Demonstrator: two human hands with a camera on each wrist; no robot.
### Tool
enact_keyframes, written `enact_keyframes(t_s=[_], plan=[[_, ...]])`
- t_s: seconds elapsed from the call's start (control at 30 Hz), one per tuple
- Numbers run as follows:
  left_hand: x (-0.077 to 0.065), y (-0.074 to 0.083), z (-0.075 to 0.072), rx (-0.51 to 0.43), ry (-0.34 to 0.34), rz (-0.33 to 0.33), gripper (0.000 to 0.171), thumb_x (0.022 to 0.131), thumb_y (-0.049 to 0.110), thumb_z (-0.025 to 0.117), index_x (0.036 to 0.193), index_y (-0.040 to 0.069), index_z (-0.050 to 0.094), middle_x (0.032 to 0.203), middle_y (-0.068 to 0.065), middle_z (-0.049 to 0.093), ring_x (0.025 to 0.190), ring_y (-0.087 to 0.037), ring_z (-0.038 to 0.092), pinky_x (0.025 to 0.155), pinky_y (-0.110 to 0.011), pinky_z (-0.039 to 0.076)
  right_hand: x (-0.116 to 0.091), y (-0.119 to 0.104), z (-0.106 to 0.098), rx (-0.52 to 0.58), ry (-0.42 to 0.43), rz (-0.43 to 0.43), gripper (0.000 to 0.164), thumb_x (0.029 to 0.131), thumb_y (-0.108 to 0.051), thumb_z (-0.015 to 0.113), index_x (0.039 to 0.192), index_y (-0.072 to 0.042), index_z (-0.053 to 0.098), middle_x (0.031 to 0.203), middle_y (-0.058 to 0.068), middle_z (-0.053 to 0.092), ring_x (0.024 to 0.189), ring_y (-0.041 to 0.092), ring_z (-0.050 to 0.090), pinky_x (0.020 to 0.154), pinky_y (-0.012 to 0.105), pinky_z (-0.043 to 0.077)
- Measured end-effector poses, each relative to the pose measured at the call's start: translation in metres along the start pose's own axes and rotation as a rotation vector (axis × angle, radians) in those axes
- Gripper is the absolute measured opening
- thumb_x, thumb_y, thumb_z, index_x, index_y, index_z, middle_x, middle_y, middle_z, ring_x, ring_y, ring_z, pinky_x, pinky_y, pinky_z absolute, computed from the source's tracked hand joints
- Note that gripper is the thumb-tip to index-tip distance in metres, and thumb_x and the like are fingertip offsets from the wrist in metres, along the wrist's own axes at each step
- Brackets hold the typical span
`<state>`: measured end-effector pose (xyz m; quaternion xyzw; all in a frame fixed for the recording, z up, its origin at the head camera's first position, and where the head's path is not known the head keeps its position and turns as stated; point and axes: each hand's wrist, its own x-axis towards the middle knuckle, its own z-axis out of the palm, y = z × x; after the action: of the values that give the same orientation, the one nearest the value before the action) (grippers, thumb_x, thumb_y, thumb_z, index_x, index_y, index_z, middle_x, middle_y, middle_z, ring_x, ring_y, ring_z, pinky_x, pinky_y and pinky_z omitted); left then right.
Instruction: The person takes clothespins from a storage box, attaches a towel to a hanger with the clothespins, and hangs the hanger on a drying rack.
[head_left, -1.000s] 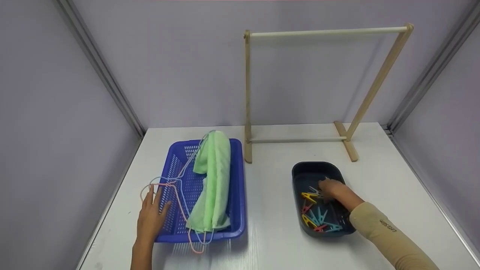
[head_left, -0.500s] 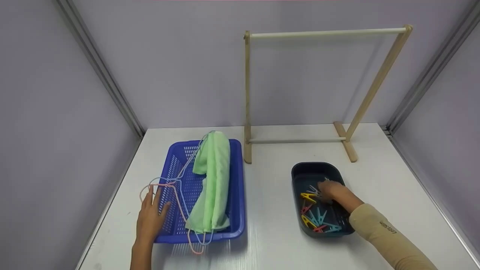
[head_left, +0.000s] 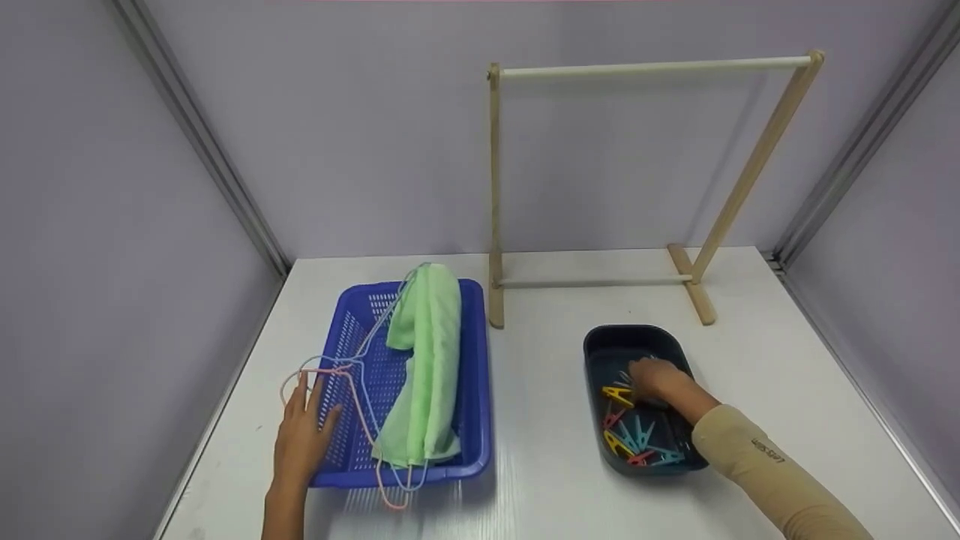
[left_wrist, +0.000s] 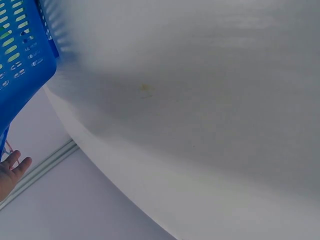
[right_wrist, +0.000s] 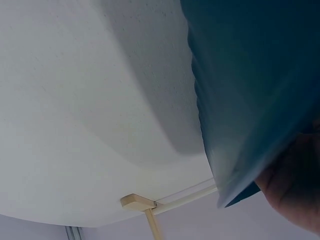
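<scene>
My left hand lies at the left rim of a blue basket, fingers straight and spread. Its fingertips reach the hooks of a pink clothes hanger and a blue clothes hanger, and they seem to touch them. A light green towel lies over the hangers inside the basket. My right hand reaches down into a dark tub, and its fingertips are hidden there. Near them are several clothespins, among them a yellow clothespin and a teal clothespin. Whether it pinches one is not visible.
A wooden rack with a white top bar stands behind the tub, near the back wall. Side walls enclose the white table left and right. The hangers' ends stick out over the basket's front and left rims.
My right hand has shifted slightly left inside the tub, over the grey clothespins. The left hand, basket, towel and hangers stay where they were.
</scene>
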<state>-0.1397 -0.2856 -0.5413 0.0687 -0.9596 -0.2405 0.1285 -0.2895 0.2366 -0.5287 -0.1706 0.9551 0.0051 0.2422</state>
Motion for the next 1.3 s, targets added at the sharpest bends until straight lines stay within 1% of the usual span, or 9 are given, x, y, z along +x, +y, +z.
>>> enact_keyframes(t_s=[0.17, 0.33, 0.43, 0.53, 0.63, 0.8, 0.97, 1.17, 1.3], plan=[[0.000, 0.000, 0.000, 0.004, -0.009, 0.001, 0.061, 0.093, 0.026, 0.055, 0.141, -0.002, 0.030, 0.148, -0.021, 0.014, 0.130, -0.044, 0.019, 0.096, -0.062, 0.026, -0.001, 0.003, 0.000, 0.013, 0.011, -0.016, 0.045, 0.077, -0.018, 0.074, 0.107, 0.009, 0.055, 0.095, 0.021, 0.058, 0.082, 0.030, 0.056, 0.078, 0.047, 0.049], [0.000, 0.001, -0.001, 0.010, -0.019, -0.001, 0.061, 0.093, 0.027, 0.054, 0.141, -0.002, 0.028, 0.148, -0.021, 0.014, 0.130, -0.044, 0.018, 0.097, -0.062, 0.024, -0.002, 0.009, 0.001, 0.035, 0.058, -0.052, 0.055, 0.079, -0.020, 0.072, 0.117, 0.013, 0.050, 0.104, 0.027, 0.057, 0.090, 0.033, 0.056, 0.082, 0.050, 0.046], [0.000, 0.001, -0.001, 0.017, -0.009, 0.008, 0.061, 0.093, 0.025, 0.055, 0.140, -0.003, 0.030, 0.148, -0.022, 0.014, 0.130, -0.044, 0.019, 0.096, -0.062, 0.026, -0.003, 0.012, 0.000, 0.067, 0.087, -0.077, 0.055, 0.080, -0.019, 0.071, 0.119, 0.013, 0.049, 0.100, 0.024, 0.058, 0.081, 0.028, 0.056, 0.076, 0.047, 0.049], [0.000, 0.001, -0.001, 0.019, -0.007, 0.009, 0.060, 0.092, 0.023, 0.056, 0.140, -0.003, 0.031, 0.147, -0.023, 0.015, 0.129, -0.044, 0.020, 0.094, -0.063, 0.027, -0.005, 0.014, 0.000, 0.121, 0.129, -0.102, 0.048, 0.081, -0.018, 0.070, 0.114, 0.011, 0.052, 0.092, 0.017, 0.059, 0.074, 0.023, 0.055, 0.070, 0.042, 0.050], [0.000, 0.001, -0.001, 0.021, -0.015, 0.005, 0.060, 0.093, 0.024, 0.055, 0.140, -0.003, 0.030, 0.148, -0.022, 0.014, 0.129, -0.044, 0.019, 0.096, -0.062, 0.026, -0.007, 0.016, 0.000, 0.198, 0.186, -0.129, 0.035, 0.079, -0.017, 0.072, 0.101, 0.005, 0.055, 0.083, 0.010, 0.057, 0.068, 0.019, 0.053, 0.063, 0.038, 0.049], [0.000, 0.001, -0.001, 0.021, -0.027, 0.000, 0.060, 0.093, 0.025, 0.054, 0.140, -0.003, 0.029, 0.148, -0.022, 0.013, 0.130, -0.044, 0.017, 0.097, -0.062, 0.024, -0.014, 0.018, -0.001, 0.289, 0.307, -0.204, 0.026, 0.077, -0.013, 0.074, 0.090, 0.001, 0.056, 0.077, 0.007, 0.056, 0.063, 0.016, 0.050, 0.055, 0.034, 0.045], [0.000, 0.002, -0.001, 0.018, -0.027, -0.002, 0.060, 0.094, 0.026, 0.054, 0.141, -0.002, 0.029, 0.148, -0.022, 0.013, 0.130, -0.044, 0.017, 0.096, -0.062, 0.025, -0.021, 0.019, -0.004, 0.339, 0.402, -0.267, 0.025, 0.077, -0.012, 0.074, 0.091, 0.000, 0.057, 0.078, 0.006, 0.057, 0.067, 0.016, 0.050, 0.059, 0.034, 0.046], [0.000, 0.001, -0.001, 0.016, -0.029, -0.007, 0.061, 0.094, 0.026, 0.054, 0.141, -0.002, 0.029, 0.148, -0.021, 0.013, 0.130, -0.043, 0.017, 0.097, -0.062, 0.024, -0.033, 0.020, -0.007, 0.472, 0.470, -0.259, 0.028, 0.079, -0.017, 0.073, 0.097, -0.001, 0.057, 0.086, 0.006, 0.058, 0.078, 0.020, 0.056, 0.068, 0.038, 0.050], [0.000, 0.001, -0.001, 0.024, -0.018, -0.006, 0.060, 0.093, 0.027, 0.054, 0.141, -0.001, 0.029, 0.148, -0.020, 0.014, 0.130, -0.043, 0.018, 0.096, -0.062, 0.026, -0.040, 0.021, -0.008, 0.551, 0.511, -0.265, 0.031, 0.080, -0.021, 0.072, 0.100, -0.002, 0.057, 0.089, 0.007, 0.059, 0.082, 0.022, 0.057, 0.070, 0.038, 0.050]])
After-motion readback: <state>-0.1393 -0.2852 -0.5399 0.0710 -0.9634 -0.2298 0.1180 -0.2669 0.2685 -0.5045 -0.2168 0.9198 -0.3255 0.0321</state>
